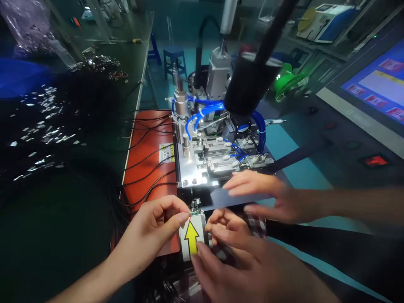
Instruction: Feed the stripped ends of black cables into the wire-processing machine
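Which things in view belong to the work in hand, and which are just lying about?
Apparently in use:
thin wiring, pinched in the left hand
yellow arrow label, beneath it
metal fixture with blue tubes, just beyond

Probably incidental:
green spool
blue stool
clear plastic bag

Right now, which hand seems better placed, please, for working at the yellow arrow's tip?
Probably the left hand: its fingertips pinch a wire just above the arrow; the right hand sits lower, blurred.
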Motion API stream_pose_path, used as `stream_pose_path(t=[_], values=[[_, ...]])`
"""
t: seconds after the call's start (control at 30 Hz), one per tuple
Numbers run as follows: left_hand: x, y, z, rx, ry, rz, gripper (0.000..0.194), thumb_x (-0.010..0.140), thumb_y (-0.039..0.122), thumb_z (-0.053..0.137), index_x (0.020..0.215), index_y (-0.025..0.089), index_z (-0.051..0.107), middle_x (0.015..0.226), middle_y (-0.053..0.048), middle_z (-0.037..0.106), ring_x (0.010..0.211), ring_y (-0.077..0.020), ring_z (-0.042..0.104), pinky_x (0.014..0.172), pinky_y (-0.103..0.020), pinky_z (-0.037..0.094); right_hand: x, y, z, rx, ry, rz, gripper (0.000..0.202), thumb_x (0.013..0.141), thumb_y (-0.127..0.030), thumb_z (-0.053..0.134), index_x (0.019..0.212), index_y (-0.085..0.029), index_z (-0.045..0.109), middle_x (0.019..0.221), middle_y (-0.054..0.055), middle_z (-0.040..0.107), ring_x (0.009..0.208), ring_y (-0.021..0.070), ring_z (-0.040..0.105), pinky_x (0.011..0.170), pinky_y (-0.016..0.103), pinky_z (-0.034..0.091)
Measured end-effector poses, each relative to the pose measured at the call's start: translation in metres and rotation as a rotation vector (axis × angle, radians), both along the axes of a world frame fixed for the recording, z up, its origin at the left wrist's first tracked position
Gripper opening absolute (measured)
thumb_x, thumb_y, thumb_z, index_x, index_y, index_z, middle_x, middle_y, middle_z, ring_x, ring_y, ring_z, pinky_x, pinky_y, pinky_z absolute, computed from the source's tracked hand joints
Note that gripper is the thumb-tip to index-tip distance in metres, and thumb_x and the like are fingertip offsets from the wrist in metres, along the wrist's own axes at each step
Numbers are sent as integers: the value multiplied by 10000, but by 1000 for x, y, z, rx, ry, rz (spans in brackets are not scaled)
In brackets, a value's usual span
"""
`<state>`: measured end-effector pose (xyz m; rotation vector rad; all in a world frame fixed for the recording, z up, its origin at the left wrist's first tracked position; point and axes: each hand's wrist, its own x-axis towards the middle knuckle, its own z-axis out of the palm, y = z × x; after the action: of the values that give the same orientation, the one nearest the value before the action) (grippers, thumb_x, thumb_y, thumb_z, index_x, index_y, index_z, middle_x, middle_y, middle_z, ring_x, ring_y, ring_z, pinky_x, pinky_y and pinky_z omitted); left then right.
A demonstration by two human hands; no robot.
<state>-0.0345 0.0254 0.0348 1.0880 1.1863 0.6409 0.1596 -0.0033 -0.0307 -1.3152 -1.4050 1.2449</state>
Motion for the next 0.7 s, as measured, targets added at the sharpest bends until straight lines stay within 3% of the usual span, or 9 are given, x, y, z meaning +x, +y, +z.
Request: stream_pose_path(t=[0.1, 0.2, 0.37, 0.53, 0.7], values=[[-1, -6, 7, -8, -1, -4, 247, 835, 396, 589, 786, 153, 600, 616, 40, 490, 479, -48, 331, 416, -160, 238, -16, -12, -1, -215, 203, -26, 127, 838, -389, 566, 823, -264, 590, 648, 8, 641, 425, 142, 503, 400, 278, 406], [2, -12, 4, -57, -24, -3, 270, 845, 407, 563, 760, 151, 563, 545, 55, 436, 449, -52, 316, 408, -166, 232, -20, -3, 12, -233, 292, 24, 161, 847, -403, 554, 848, -253, 615, 751, 21, 639, 529, 151, 532, 493, 289, 428], [5, -18, -6, -78, -16, -12, 285, 864, 408, 527, 747, 149, 550, 525, 48, 454, 446, -60, 330, 408, -168, 237, -24, 4, 26, -150, 138, 169, 97, 819, -280, 603, 890, -214, 616, 751, 4, 603, 662, 149, 547, 619, 273, 444], [7, -20, -11, -90, -10, 12, 258, 842, 401, 562, 766, 155, 570, 576, 45, 457, 518, -77, 391, 467, -166, 323, -25, 2, 23, -28, -44, 60, 76, 822, -218, 584, 751, -192, 586, 714, -4, 592, 626, 129, 518, 574, 245, 411], [8, -21, -18, 35, 76, 58, 180, 823, 344, 600, 785, 168, 585, 636, 31, 501, 573, -97, 431, 493, -183, 344, -13, 4, 25, -125, -67, -6, 108, 846, -271, 560, 780, -200, 609, 665, -14, 573, 573, 122, 489, 519, 234, 400]])
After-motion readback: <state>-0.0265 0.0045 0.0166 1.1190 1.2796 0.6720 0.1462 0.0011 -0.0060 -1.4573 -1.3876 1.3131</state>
